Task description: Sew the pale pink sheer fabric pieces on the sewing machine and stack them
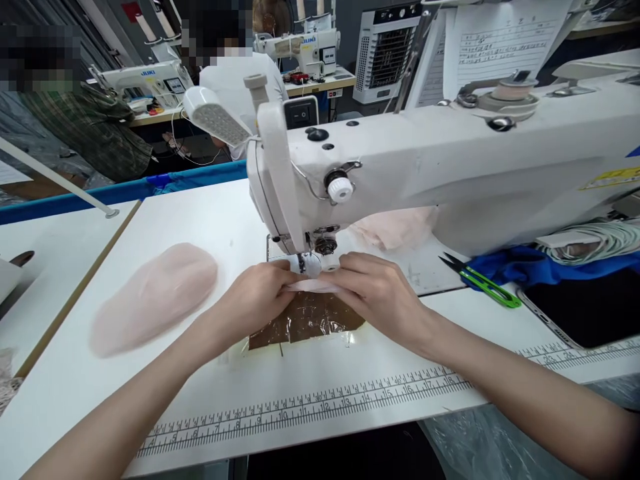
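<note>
Along the near edge of the desk (200, 393) runs a printed ruler scale (300, 415), and beyond it a brown patch (310, 317) lies under shiny clear film. Just above that, in front of the presser foot (302, 264), a narrow length of sheer pale-pink fabric (314, 286) spans between two hands. The left hand (257, 297) pinches one end between thumb and fingers; the right hand (377, 290) pinches the other, fingers curled. The cloth looks very light, limp and probably slippery, easy to pucker or snag; it should handle best by fingertips at its edges, with gentle, even tension.

To the left, a rounded fabric panel (155, 300) lies flat on the white surface; more pink cloth (397, 227) sits behind the needle area. Right of the sewing machine (410, 157) are green-handled thread snips (493, 283) and a smartphone (590, 307). Farther off, two people work near Juki machines (150, 83), with an air cooler (387, 53) behind.
</note>
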`<state>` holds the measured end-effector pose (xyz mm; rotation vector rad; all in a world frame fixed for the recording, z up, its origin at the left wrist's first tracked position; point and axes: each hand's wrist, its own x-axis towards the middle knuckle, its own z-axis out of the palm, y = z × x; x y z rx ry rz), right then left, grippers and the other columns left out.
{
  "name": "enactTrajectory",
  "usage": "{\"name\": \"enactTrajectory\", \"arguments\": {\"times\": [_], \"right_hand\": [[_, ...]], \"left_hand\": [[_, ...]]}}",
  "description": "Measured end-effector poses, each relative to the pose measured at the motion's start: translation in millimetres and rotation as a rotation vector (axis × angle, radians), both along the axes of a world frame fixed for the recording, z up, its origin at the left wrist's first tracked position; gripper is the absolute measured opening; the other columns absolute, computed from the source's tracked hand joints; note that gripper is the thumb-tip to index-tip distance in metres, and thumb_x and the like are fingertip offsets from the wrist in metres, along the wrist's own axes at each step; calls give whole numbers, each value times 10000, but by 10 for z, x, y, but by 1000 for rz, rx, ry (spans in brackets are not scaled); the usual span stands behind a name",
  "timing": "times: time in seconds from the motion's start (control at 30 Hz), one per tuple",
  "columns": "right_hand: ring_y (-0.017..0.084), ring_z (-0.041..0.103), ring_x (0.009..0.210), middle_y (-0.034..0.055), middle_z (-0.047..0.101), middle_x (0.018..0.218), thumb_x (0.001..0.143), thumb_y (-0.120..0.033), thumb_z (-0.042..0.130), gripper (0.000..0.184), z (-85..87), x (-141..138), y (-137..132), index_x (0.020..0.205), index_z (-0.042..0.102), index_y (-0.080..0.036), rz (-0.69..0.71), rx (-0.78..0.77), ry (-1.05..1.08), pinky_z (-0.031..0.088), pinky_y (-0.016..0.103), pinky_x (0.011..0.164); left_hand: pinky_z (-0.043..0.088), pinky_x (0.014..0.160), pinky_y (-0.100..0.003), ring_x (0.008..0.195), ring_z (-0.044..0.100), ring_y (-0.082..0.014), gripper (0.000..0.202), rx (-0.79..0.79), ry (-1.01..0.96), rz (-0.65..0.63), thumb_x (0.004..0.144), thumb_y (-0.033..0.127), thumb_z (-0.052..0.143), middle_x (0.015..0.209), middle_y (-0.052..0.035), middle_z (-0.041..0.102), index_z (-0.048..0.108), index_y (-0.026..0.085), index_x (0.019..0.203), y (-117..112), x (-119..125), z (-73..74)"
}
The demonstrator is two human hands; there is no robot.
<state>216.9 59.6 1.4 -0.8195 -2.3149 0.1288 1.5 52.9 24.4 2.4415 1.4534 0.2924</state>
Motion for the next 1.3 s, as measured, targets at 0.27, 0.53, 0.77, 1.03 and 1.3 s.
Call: {"name": "enactTrajectory", "arguments": {"times": [0.27, 0.53, 0.77, 1.03, 1.3], "right_hand": [[95, 533, 642, 31, 616, 813, 978, -253, 465, 267, 3, -37, 15, 983, 727, -204, -39, -8, 38, 374, 222, 544], [170, 525, 765, 17, 696, 825, 824, -109, 540, 191, 47, -14, -28, 809, 714, -187, 98, -155, -111, 393, 297, 688], [196, 551, 947, 27, 727, 958, 814, -87, 551, 191, -27, 5, -67, 808, 711, -190, 188, -86, -266, 357, 343, 818], [195, 564, 963, 8, 733, 1025, 828, -89, 548, 202, -21, -4, -74, 862, 713, -201, 175, -96, -269, 354, 345, 824], [192, 571, 926, 29, 739, 986, 854, -88, 522, 208, -51, -26, -54, 852, 709, -177, 164, -73, -257, 360, 354, 804]], "left_hand": [[353, 473, -237, 537, 442, -91, 349, -223, -225, -78, 924, 272, 452, 667, -3, 499, 640, 183, 643, 25, -80, 76], [429, 571, -268, 662, 519, -133, 303, 67, -223, -182, 954, 253, 445, 746, -34, 555, 713, 184, 830, -233, -90, -196], [416, 850, -379, 940, 602, -218, 288, 638, 164, -235, 898, 115, 514, 1018, -69, 691, 647, 170, 1148, -530, -6, -364], [335, 1045, -467, 1196, 567, -252, 355, 542, 190, -215, 925, 111, 452, 1236, -119, 649, 592, 152, 1248, -587, -19, -407], [331, 1069, -524, 1160, 602, -262, 318, 542, 150, -191, 942, 140, 455, 1217, -125, 659, 620, 150, 1215, -529, -21, -389]]}}
